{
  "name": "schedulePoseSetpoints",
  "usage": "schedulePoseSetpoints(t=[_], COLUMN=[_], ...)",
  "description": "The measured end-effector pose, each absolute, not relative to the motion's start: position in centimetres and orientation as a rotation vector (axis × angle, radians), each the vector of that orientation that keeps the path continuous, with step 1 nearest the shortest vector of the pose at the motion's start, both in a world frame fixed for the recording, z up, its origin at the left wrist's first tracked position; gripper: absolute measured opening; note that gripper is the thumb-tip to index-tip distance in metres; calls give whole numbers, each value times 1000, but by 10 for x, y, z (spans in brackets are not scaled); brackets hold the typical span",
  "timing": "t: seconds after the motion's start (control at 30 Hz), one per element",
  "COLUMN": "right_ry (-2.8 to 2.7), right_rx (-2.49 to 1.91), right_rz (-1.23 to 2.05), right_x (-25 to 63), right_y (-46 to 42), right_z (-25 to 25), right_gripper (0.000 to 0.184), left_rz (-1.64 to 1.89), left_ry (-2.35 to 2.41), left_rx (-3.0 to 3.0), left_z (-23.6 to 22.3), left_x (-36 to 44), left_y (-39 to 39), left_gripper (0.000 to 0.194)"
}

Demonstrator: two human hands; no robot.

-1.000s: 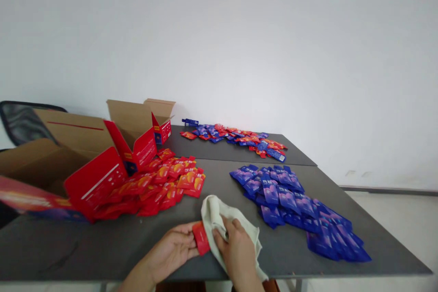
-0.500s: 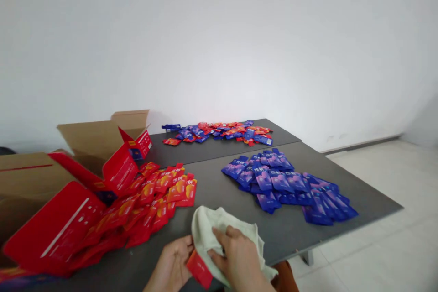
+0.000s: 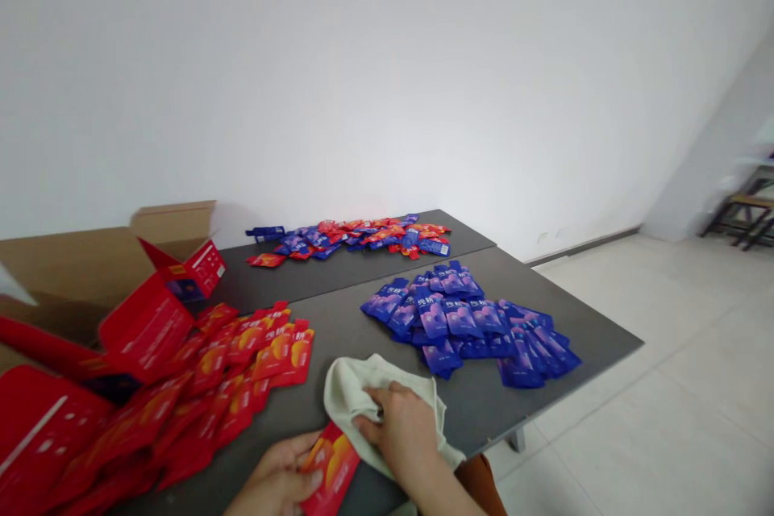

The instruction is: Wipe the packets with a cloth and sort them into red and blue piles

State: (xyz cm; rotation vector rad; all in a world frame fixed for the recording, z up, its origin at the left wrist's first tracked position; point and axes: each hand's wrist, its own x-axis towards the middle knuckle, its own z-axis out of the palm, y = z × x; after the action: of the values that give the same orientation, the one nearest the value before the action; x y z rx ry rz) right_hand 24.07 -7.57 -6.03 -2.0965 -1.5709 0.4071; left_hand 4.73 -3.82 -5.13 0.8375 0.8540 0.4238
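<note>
One flat red packet (image 3: pixel 339 469) my left grip (image 3: pixel 276 477) pinches could slip if my right grip (image 3: pixel 405 426), pinching pale-green cloth (image 3: pixel 343 389) at two o'clock, tugs.

Bare hands: two, one left hand (image 3: pixel 279 477), one right hand (image 3: pixel 404 429). Pale-green fabric cloth (image 3: pixel 349 391): one. Held red-and-orange flat sachet (image 3: pixel 334 468): one. Sachet piles: three (red-orange pile (image 3: pixel 242 367), blue-purple pile (image 3: pixel 463 318), mixed red-and-blue pile (image 3: pixel 363 236)); overlapping, individual sachets uncountable. Red-printed brown cardboard boxes (image 3: pixel 145 329): three. Dark-grey flat tabletop sections (image 3: pixel 553 310): two.
</note>
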Motion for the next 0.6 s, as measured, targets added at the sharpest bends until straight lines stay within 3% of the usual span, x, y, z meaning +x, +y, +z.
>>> schedulePoseSetpoints(t=[0.13,0.23,0.3,0.47,0.6], right_ry=[-1479,-1350,-1362,-1740,-1981], right_rx=[-1852,-1614,-1521,-1393,-1494], right_rz=[492,513,483,534,529], right_x=[264,279,279,235,199], right_y=[-78,-89,-95,-96,-86], right_z=[-57,-48,-39,-37,-55], right_gripper=[22,33,37,23,36], left_rz=[691,1145,1256,701,570], left_ry=[1135,1500,1570,1440,1447], left_rx=[1158,1630,2009,2517,2402], left_z=[-68,-82,-86,-84,-91], left_x=[47,43,42,44,37], left_y=[-47,-62,-71,-76,-75], left_gripper=[42,33,29,29,29])
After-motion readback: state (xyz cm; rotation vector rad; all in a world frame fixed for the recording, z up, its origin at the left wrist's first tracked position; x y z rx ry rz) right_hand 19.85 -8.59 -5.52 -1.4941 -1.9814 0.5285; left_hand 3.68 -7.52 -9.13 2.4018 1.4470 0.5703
